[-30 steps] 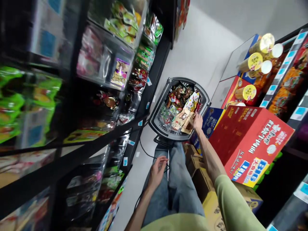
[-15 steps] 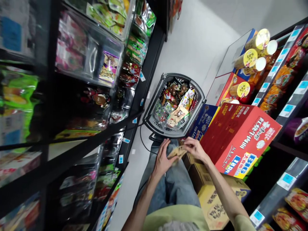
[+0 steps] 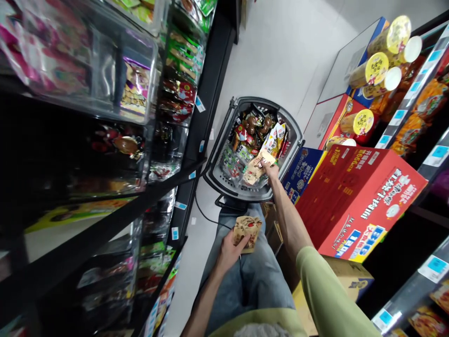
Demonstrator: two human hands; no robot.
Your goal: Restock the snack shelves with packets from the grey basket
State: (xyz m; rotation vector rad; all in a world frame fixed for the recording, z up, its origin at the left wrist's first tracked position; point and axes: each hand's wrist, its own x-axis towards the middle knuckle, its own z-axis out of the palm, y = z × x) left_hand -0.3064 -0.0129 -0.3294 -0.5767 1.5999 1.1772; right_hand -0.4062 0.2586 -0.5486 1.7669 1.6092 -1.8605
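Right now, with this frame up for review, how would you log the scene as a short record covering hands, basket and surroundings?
Left hand: holds a tan packet in front of the jeans
Right hand: at the edge of a pale packet in the basket; grip unclear
Basket: grey, ahead of the legs, with assorted snack packets inside
Left side: dark shelving with packets in clear bins
Right side: red carton, yellow-lidded cups beyond it

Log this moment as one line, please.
left hand: holding tan packet | right hand: touching second tan packet | basket: mixed packets inside
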